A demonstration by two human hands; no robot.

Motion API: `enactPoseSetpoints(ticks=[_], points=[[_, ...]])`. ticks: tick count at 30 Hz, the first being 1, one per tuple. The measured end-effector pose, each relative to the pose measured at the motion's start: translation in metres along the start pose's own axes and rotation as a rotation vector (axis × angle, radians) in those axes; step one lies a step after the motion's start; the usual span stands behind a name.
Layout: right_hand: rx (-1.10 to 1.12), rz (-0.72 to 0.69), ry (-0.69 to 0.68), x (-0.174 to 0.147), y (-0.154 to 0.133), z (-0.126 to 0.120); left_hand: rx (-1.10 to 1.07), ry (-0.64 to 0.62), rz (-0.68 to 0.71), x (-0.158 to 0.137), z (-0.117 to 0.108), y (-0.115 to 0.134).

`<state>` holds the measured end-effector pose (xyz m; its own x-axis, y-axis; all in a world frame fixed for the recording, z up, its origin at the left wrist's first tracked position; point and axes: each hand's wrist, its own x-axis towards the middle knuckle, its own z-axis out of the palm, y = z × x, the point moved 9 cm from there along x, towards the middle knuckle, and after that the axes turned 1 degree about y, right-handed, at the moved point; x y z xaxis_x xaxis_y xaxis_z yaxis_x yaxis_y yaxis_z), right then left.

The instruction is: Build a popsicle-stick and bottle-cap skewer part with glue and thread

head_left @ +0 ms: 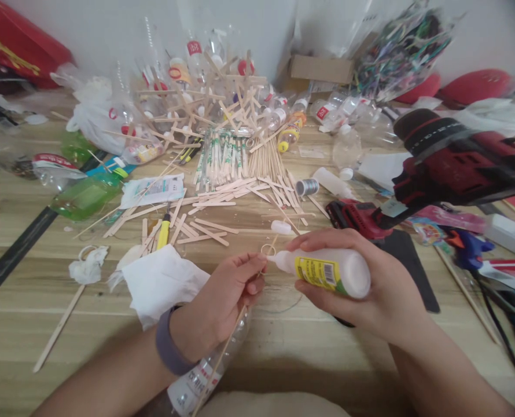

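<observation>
My right hand is closed around a white glue bottle with a yellow label, tilted so its nozzle points left. The nozzle tip meets the fingertips of my left hand, beside a small ring. My left hand pinches a thin wooden stick that runs up past the ring. Whether the ring is fixed to the stick I cannot tell. Below the left wrist lies a clear plastic bottle, partly hidden by that hand. A small white cap is just beyond the stick's upper end.
A red cordless drill stands at the right, near my right hand. Loose craft sticks, a yellow utility knife and a white tissue lie ahead and left. Plastic bottles and a stick structure fill the back.
</observation>
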<state>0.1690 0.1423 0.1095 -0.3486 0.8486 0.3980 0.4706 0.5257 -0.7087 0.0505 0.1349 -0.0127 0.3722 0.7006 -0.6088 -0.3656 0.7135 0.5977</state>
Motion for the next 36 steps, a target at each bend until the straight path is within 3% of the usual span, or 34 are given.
enactPoseSetpoints(ticks=[9,15,19,30,36], points=[[-0.068,0.019,0.026,0.002,0.01,-0.004,-0.046,0.027,0.072,-0.011,-0.001,0.012],[-0.04,0.079,0.18,-0.003,0.007,-0.026,-0.06,0.061,0.066,-0.01,-0.003,0.017],[0.078,0.056,0.223,-0.007,-0.002,-0.027,-0.004,0.092,0.048,-0.009,-0.004,0.014],[0.048,-0.246,0.002,-0.005,-0.031,0.001,-0.005,0.061,0.058,-0.006,-0.003,0.01],[0.017,-0.271,-0.04,-0.006,-0.028,0.004,-0.027,0.035,0.052,-0.007,-0.001,0.011]])
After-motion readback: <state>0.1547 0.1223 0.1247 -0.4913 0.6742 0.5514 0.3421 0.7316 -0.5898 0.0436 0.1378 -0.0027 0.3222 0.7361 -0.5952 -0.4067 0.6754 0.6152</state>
